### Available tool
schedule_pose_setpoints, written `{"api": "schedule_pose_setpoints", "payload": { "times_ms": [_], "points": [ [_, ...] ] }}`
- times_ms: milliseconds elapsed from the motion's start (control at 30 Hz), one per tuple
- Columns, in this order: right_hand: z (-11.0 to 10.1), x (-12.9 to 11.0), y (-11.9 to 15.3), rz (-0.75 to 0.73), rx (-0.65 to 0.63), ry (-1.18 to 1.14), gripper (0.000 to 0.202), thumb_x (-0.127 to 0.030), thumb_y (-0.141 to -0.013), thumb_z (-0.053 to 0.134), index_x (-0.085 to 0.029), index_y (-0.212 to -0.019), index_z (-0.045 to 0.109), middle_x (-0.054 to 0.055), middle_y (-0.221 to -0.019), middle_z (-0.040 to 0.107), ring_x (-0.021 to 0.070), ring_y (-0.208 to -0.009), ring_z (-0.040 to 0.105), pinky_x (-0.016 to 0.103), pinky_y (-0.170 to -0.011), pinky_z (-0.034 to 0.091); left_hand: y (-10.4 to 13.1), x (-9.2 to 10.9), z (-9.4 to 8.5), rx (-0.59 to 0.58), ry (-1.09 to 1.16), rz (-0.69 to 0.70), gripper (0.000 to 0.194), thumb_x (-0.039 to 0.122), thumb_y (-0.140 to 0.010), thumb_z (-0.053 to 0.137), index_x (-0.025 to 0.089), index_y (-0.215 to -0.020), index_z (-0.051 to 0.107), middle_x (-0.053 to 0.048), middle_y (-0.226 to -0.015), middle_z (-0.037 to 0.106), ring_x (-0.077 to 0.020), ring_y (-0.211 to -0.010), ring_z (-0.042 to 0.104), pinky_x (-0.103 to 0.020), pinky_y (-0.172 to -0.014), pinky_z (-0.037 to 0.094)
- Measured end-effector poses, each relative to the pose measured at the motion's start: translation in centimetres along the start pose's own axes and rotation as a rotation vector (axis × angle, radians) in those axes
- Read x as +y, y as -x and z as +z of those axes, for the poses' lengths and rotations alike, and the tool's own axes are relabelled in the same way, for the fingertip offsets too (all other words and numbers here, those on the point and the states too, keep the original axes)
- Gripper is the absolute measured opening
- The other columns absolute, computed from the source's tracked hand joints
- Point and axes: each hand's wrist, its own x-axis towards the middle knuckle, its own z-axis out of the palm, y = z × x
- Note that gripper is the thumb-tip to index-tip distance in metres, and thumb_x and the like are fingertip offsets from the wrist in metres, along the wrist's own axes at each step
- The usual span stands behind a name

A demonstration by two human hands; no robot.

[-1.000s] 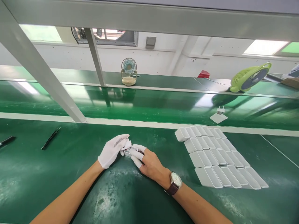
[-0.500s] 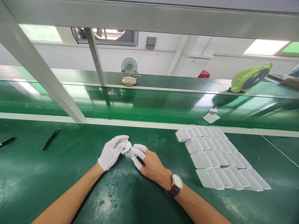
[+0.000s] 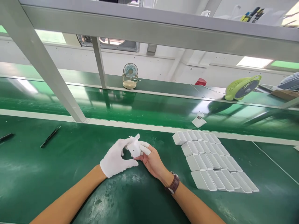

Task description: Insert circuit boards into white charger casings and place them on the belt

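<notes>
A small white plastic block (image 3: 134, 148) with a short dark slot in its face is held up above the green table. My right hand (image 3: 150, 157) grips its right side, with white covers over several fingertips. At its upper left corner, the fingers of my left hand (image 3: 115, 158), in a white glove, touch it. The left thumb stretches out below, apart from the fingers. A pale flap-like piece (image 3: 137, 136) sticks up from the block's top; I cannot tell whether it is part of it.
Several rows of open white plastic housings (image 3: 205, 160) stand at right. A black pen (image 3: 50, 137) and another dark pen (image 3: 7, 137) lie at left. Beyond the white rail (image 3: 130, 125), a white piece with plug prongs (image 3: 199, 122) sits on the green belt. Two fans (image 3: 130, 74) stand farther back.
The block has been turned, so its slotted face shows. My left thumb has moved away from the fingers. My right wrist has rolled, and the view has shifted slightly.
</notes>
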Motion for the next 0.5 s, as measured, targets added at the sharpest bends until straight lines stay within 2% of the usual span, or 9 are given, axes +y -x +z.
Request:
{"api": "schedule_pose_setpoints", "payload": {
  "times_ms": [67,167,367,500],
  "points": [
    [0.25,-0.31,0.09,0.079,-0.006,-0.098,0.034,-0.042,-0.084,0.070,-0.020,-0.109,0.069,0.007,-0.103,0.072,0.0209,-0.087,0.067,0.034,-0.072,0.059,0.46,0.37,0.60,0.011,-0.057,0.070,0.065,0.031,-0.073,0.076,0.029,-0.135,0.057,-0.003,-0.097,0.062,-0.0156,-0.071,0.054,-0.030,-0.068,0.051],
    [0.58,-0.45,0.24,0.119,0.002,-0.141,0.030,-0.040,-0.082,0.073,-0.020,-0.104,0.071,0.006,-0.102,0.072,0.0190,-0.084,0.065,0.033,-0.073,0.057,0.74,0.42,1.13,0.073,-0.069,0.129,0.057,0.034,-0.079,0.073,0.029,-0.134,0.058,-0.003,-0.095,0.062,-0.0157,-0.071,0.054,-0.029,-0.068,0.051],
    [1.04,-0.46,0.34,0.143,-0.002,-0.102,0.031,-0.044,-0.082,0.072,-0.020,-0.102,0.072,0.007,-0.090,0.071,0.0194,-0.075,0.061,0.033,-0.065,0.056,0.65,-0.21,1.16,0.079,-0.044,0.068,0.057,0.039,-0.076,0.076,0.028,-0.130,0.060,-0.002,-0.091,0.060,-0.0175,-0.073,0.056,-0.031,-0.070,0.052],
    [1.08,-0.46,0.27,0.146,-0.002,-0.092,0.032,-0.045,-0.083,0.071,-0.020,-0.103,0.072,0.004,-0.082,0.070,0.0178,-0.070,0.060,0.032,-0.063,0.055,0.56,-0.28,1.24,0.082,-0.040,0.055,0.055,0.036,-0.075,0.075,0.028,-0.127,0.060,-0.001,-0.091,0.059,-0.0184,-0.078,0.058,-0.032,-0.073,0.052]
  ]
}}
